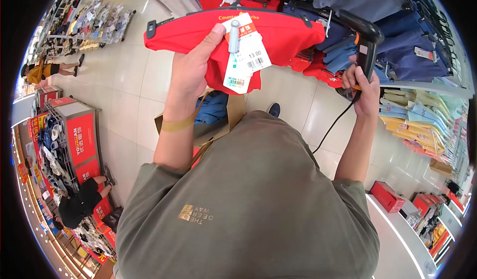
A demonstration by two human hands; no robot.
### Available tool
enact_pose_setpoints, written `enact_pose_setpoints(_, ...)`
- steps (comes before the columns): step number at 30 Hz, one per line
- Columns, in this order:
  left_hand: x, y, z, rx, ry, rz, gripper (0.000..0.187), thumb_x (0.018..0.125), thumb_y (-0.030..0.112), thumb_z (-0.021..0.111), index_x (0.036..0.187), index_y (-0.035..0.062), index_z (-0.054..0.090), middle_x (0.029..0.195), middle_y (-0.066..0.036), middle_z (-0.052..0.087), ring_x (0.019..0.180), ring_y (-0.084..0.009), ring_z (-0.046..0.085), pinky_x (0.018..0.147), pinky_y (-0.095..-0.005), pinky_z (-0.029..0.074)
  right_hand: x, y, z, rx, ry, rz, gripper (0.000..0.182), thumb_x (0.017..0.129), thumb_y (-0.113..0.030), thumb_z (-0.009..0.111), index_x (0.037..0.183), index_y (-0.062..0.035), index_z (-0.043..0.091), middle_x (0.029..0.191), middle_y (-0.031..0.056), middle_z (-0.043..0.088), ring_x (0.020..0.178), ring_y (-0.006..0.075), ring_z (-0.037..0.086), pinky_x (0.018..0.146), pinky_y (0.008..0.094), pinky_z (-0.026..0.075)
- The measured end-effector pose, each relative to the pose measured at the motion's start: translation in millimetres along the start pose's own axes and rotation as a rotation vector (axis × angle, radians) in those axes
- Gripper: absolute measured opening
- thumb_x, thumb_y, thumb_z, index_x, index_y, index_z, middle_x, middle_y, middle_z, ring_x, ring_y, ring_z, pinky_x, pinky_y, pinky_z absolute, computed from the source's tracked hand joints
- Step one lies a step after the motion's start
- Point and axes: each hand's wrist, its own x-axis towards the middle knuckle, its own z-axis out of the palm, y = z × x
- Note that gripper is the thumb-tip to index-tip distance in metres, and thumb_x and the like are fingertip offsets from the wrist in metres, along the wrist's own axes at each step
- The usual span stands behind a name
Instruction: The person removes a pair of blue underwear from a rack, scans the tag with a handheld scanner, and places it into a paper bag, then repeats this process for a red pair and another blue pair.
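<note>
A red garment [293, 38] hangs from a black clip hanger [198, 18]. My left hand [196, 62] grips it near the waistband, thumb on top beside the tags. White price tags [254, 52], one reading 13.00, lie over its front with a pale security tag [234, 38]. At the right my right hand [364, 87] is wrapped round the handle of a black scanner [367, 45], whose cord runs down toward my waist. The scanner's head is turned toward the garment, some way off from it.
Racks of blue clothes [397, 40] stand ahead and right, with folded yellow garments [410, 130] below. A cardboard box [236, 111] with blue cloth sits by my legs. Two people [82, 204], [54, 70] are at the left near a red-sided display bin [82, 135].
</note>
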Motion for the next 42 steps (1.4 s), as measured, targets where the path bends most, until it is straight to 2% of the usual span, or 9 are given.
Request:
enact_pose_setpoints(4,-3,0,4,0.008,0.017,0.063,0.023,0.094,0.011,0.063,0.113,-0.0018,0.062,0.109,-0.011,0.068,0.096,-0.0178,0.067,0.083,-0.0328,0.056,-20,-24,58,0.01,-0.076,-0.146,0.057,0.083,-0.017,0.071,0.128,0.0065,0.043,0.071,0.0055,0.051,0.059,0.0145,0.051,0.063,0.0333,0.047)
enact_pose_setpoints(7,-6,-1,3,0.041,0.068,0.102,0.024,0.094,0.012,0.064,0.114,-0.0018,0.062,0.11,-0.011,0.068,0.098,-0.018,0.067,0.084,-0.0329,0.056,-39,-36,80,0.095,-0.205,-0.184,0.052,0.086,-0.016,0.069,0.126,0.0071,0.045,0.072,0.0063,0.052,0.049,0.0112,0.046,0.055,0.0306,0.045)
enact_pose_setpoints(8,-7,-1,2,0.033,0.075,0.099,0.024,0.094,0.012,0.064,0.114,-0.0017,0.062,0.11,-0.011,0.068,0.098,-0.0178,0.067,0.085,-0.0327,0.055,-49,-36,86,0.115,-0.144,-0.126,0.047,0.086,-0.01,0.068,0.125,0.006,0.047,0.073,0.007,0.054,0.048,0.0098,0.045,0.05,0.0275,0.043)
enact_pose_setpoints(11,-6,-4,0,0.009,0.077,0.098,0.025,0.094,0.013,0.064,0.114,-0.0015,0.062,0.11,-0.011,0.068,0.099,-0.0173,0.066,0.085,-0.0324,0.055,-67,-37,109,-0.21,-0.065,0.044,0.042,0.086,-0.01,0.071,0.122,0.0003,0.053,0.078,0.0042,0.058,0.059,0.008,0.052,0.052,0.0251,0.042)
enact_pose_setpoints(13,-6,-5,-1,-0.003,0.074,0.107,0.025,0.095,0.014,0.064,0.115,-0.0013,0.062,0.11,-0.01,0.068,0.099,-0.0169,0.066,0.086,-0.0321,0.054,-77,-22,121,-0.54,-0.143,-0.047,0.039,0.087,-0.015,0.072,0.12,-0.0022,0.056,0.079,0.0023,0.061,0.065,0.0066,0.054,0.058,0.0237,0.043)
enact_pose_setpoints(14,-6,-5,-3,-0.009,0.075,0.111,0.025,0.095,0.014,0.064,0.115,-0.0011,0.062,0.11,-0.01,0.068,0.099,-0.0168,0.066,0.086,-0.0321,0.054,-80,-37,138,-0.614,-0.198,0.076,0.039,0.087,-0.016,0.072,0.12,-0.0027,0.057,0.08,0.0029,0.064,0.069,0.0064,0.055,0.065,0.0232,0.044)
enact_pose_setpoints(17,-6,-8,-7,-0.013,0.071,0.116,0.025,0.095,0.014,0.064,0.115,-0.0009,0.062,0.11,-0.01,0.068,0.099,-0.0164,0.066,0.086,-0.0319,0.054,-88,-24,149,-0.543,-0.241,0.183,0.04,0.088,-0.019,0.071,0.12,-0.0026,0.055,0.084,0.0065,0.066,0.076,0.0106,0.059,0.073,0.0265,0.047)
enact_pose_setpoints(29,-8,-10,-3,0.003,0.085,0.075,0.028,0.093,0.014,0.066,0.116,-0.0013,0.062,0.113,-0.011,0.067,0.101,-0.0171,0.065,0.088,-0.0327,0.053,-97,-14,152,-0.592,-0.209,0.136,0.039,0.091,-0.022,0.067,0.12,-0.0023,0.053,0.088,0.013,0.066,0.078,0.0216,0.062,0.075,0.0311,0.047)
enact_pose_setpoints(42,-7,-10,-3,-0.002,0.054,0.085,0.026,0.094,0.013,0.064,0.115,-0.0014,0.062,0.112,-0.011,0.067,0.101,-0.0166,0.065,0.087,-0.0322,0.053,-96,-14,151,-0.608,-0.193,0.091,0.037,0.092,-0.023,0.066,0.118,-0.0018,0.053,0.092,0.0151,0.067,0.083,0.0274,0.065,0.077,0.034,0.048)
